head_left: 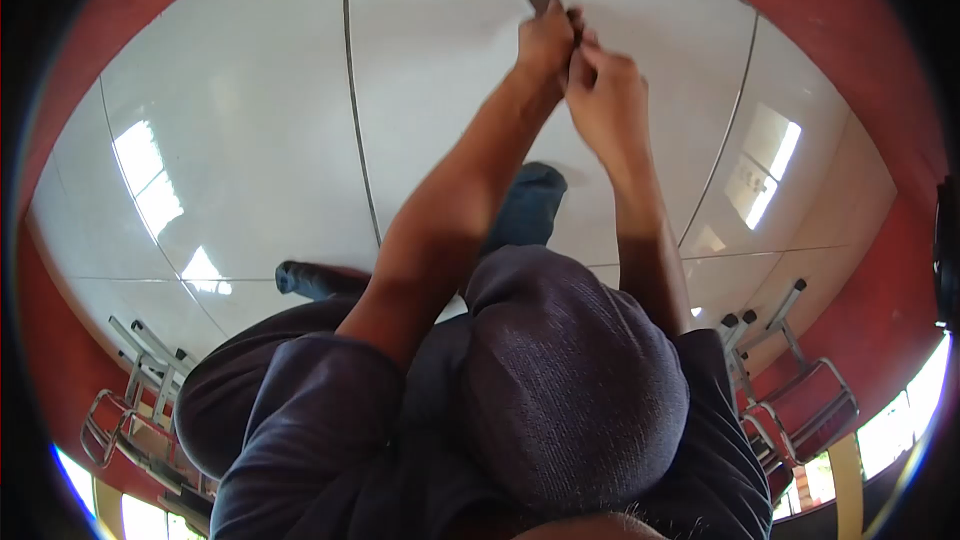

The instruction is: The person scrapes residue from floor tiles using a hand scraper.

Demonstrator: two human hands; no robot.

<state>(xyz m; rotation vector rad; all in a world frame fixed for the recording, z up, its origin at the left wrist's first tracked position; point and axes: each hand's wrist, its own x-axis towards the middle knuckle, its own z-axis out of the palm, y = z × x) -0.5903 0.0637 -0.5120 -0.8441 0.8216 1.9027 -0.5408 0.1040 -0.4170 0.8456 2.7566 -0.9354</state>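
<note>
Over the pale tiled floor, my left hand is closed around a small dark flat piece. Its angled end sticks out beyond the fingers; the rest is hidden in the grip, so its kind does not show. Close against it on the right, my right hand has its fingers curled and pinched together, pointing at the left hand. Something dark shows between the two hands, but blur and the fingers hide whether the right hand grips the same piece.
Glossy floor tiles with dark joints lie below. My bent knee and a dark blue shoe are beneath my arms, another shoe at left. Metal-framed chairs stand at left and right. A red wall borders the floor.
</note>
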